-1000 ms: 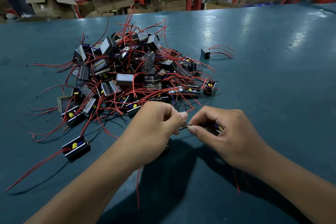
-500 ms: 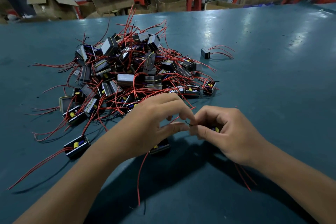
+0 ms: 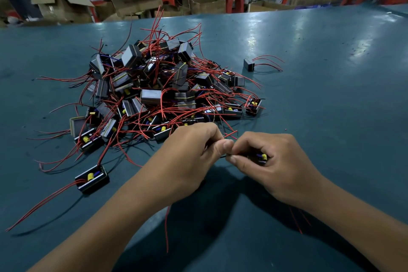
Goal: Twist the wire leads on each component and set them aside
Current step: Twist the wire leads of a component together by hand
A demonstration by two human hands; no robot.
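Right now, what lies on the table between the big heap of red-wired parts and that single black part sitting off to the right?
Bare teal tabletop separates the heap from the lone black component, in the head view.

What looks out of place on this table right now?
Two components sit apart from the pile: one at the far right with its red leads splayed, and one at the near left with long leads trailing toward the table edge. Otherwise nothing looks spilled or damaged.
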